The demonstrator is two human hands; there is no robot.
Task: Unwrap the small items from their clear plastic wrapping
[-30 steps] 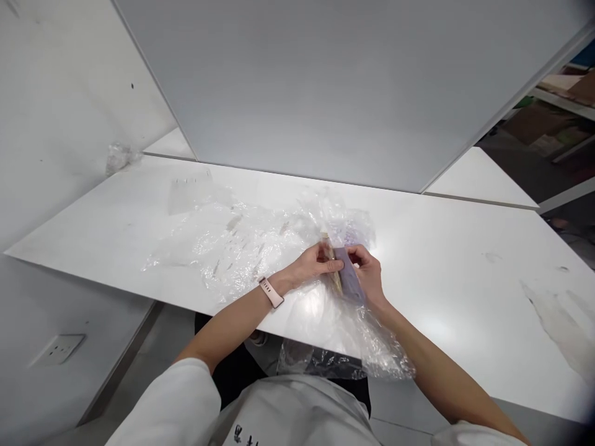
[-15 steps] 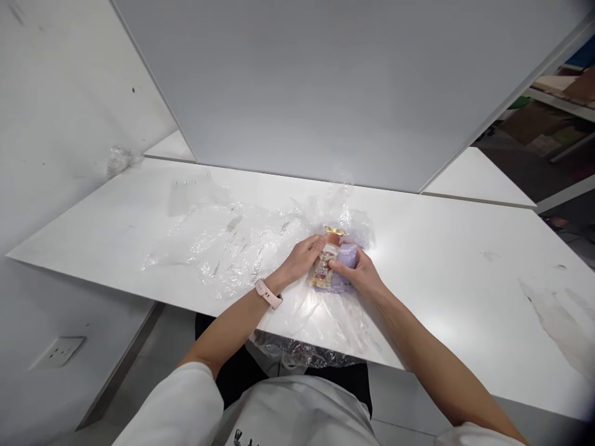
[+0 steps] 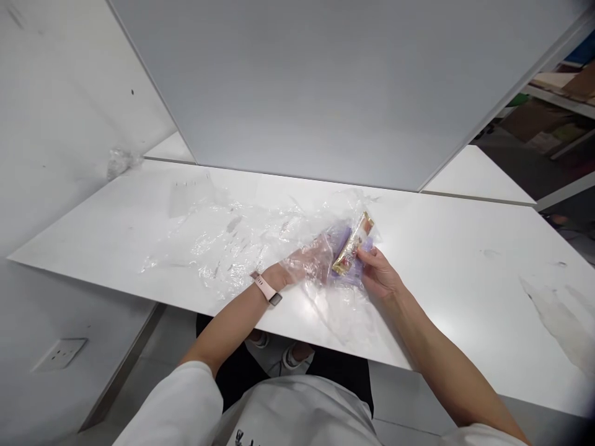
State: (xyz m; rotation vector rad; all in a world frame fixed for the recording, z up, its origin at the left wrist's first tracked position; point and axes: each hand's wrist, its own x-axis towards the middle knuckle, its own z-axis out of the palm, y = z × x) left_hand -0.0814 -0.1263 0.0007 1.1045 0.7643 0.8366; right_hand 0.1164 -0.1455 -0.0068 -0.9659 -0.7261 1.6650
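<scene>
Clamped in right hand (image 3: 382,272), over middle of white tabletop (image 3: 465,272): oblong gold-foil packet (image 3: 357,238), glossy, tilted across smooth purple packet (image 3: 352,272). Seen through crinkled clear plastic film (image 3: 326,272): left hand (image 3: 312,257); cannot tell its grip.

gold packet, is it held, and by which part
The right hand appears to pinch the gold packet near the middle of its right edge, with purple packaging behind it. Clear film covers the left hand; its hold cannot be told.
</scene>
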